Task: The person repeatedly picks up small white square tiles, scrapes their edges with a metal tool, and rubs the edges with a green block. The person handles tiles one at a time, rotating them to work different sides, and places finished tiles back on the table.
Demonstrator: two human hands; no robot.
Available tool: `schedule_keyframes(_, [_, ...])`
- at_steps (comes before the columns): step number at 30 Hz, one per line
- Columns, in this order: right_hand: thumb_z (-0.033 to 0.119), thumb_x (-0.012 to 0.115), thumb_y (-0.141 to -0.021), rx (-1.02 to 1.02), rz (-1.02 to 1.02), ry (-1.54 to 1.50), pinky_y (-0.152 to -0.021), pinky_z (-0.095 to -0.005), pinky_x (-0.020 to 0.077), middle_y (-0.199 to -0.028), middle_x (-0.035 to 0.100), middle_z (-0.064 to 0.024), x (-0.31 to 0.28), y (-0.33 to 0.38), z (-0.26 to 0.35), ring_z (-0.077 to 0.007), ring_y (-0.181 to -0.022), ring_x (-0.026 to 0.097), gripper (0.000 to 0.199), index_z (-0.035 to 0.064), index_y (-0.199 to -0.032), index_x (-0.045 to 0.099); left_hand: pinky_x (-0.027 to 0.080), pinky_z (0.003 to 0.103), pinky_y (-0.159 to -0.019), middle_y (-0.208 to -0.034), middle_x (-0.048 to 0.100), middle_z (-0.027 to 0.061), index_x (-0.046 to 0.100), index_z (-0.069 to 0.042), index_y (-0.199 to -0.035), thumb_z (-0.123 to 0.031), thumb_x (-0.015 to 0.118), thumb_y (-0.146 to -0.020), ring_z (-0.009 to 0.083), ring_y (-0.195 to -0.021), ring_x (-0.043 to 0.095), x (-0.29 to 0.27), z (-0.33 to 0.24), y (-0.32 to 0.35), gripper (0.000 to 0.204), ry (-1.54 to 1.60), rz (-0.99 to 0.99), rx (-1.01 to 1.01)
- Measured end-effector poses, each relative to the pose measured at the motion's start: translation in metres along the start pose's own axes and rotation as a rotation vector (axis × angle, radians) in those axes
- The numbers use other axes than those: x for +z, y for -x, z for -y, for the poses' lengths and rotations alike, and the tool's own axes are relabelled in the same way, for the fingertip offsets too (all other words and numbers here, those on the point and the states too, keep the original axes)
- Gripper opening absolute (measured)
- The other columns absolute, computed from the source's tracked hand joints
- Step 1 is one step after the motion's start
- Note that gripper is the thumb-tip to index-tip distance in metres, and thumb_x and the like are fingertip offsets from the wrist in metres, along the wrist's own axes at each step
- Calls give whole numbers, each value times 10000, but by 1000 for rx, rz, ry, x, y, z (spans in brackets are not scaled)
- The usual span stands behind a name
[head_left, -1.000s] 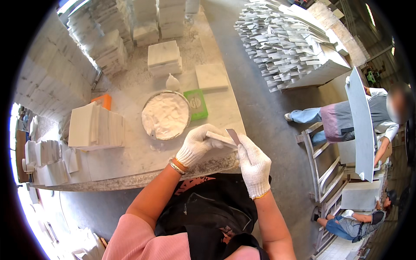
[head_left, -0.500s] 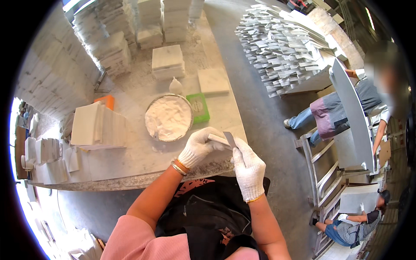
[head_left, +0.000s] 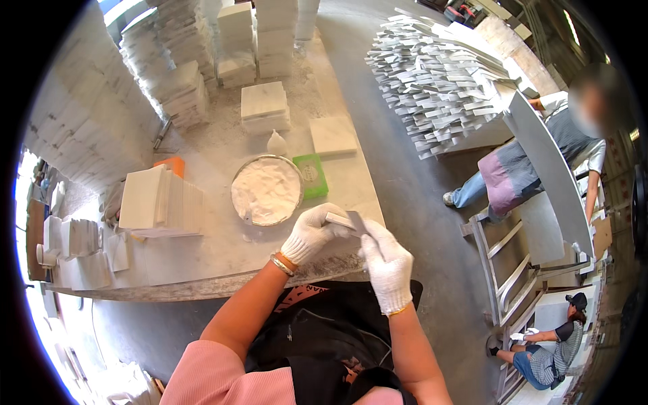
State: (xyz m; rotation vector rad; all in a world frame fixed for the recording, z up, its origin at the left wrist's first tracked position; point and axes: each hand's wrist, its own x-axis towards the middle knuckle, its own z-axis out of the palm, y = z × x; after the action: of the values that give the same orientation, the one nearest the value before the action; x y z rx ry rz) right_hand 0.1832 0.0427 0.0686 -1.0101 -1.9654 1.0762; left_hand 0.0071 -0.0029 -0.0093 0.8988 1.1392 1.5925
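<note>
Both my hands wear white knitted gloves and meet above the table's front edge. My left hand [head_left: 314, 233] is closed on a thin white stone tile [head_left: 339, 220], seen nearly edge-on. In my right hand [head_left: 388, 268] is a flat grey scraper blade [head_left: 356, 221], its end against or very close to the tile's edge; the gloved fingers hide its handle. Just beyond my left hand stands a round metal bowl [head_left: 233, 197] of white paste [head_left: 267, 189], a small tool end [head_left: 248, 217] at its near rim. A green box [head_left: 311, 177] lies beside the bowl.
A row of upright tiles [head_left: 158, 202] stands left, with an orange object [head_left: 171, 165] behind. Tile stacks [head_left: 264, 106], a white pointed bottle [head_left: 276, 143] and a flat tile [head_left: 333, 136] lie farther back. At right, one person carries a grey slab [head_left: 550, 162]; another person [head_left: 550, 344] sits lower down.
My hands keep their grip, with the scraper blade tilted slightly differently against the tile. The view has shifted a little. The seated person at right has turned and raised their upper body.
</note>
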Motion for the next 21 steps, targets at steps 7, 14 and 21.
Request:
schedule_keyframes(7, [56,637,-963,119,-44,-45,-639,-260,522,-879,718,-65,-8,6,-2,-79,-686,612,304,73,-1263,682,527,265,-830,-950,690,14,664,-15,-1015,104,639,-836,106,-898,638,6,-5,3,217,-70,-21,40])
schedule_keyframes(14, [23,636,-957,-118,20,-18,-624,-239,526,-932,717,-34,13,7,4,-68,-701,612,326,63,-1279,670,500,265,-879,-1036,694,23,651,-29,-1094,5,636,-900,97,-963,612,-12,10,-1,198,-117,14,-13])
schedule_keyframes(21, [83,619,-964,336,-90,-170,-637,-241,519,-849,681,-46,-58,35,-12,-64,-666,575,460,84,-1422,569,502,322,-868,-1008,714,118,643,0,-1142,-308,731,-894,178,-943,647,-9,-23,-27,405,-396,33,-49])
